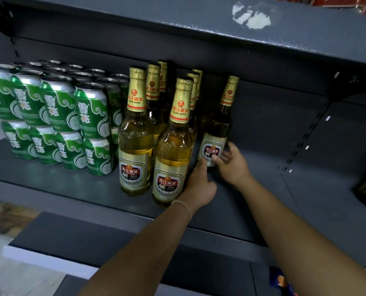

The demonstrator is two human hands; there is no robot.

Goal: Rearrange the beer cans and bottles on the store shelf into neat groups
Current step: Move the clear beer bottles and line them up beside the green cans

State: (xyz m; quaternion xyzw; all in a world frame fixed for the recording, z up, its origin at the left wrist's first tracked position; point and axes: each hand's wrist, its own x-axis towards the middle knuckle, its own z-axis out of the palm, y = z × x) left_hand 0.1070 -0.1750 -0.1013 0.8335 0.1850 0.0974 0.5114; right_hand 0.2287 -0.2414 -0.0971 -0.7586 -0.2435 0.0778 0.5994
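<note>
Grey shelf (60, 184) spans the view. At nine o'clock, green cans (56, 116) stacked two high. Dead centre, the bottle cluster (156, 129), upright. At its three o'clock, a lone bottle (217, 127), tilted. Right hand (231, 165) grips its label, fingers curled round. Left hand (199, 184) touches its base, thumb up; its fingers are hidden.

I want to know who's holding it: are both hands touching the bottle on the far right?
Touching. The head view shows the right hand gripping the rightmost bottle at its label, and the left hand pressed against its base.
</note>
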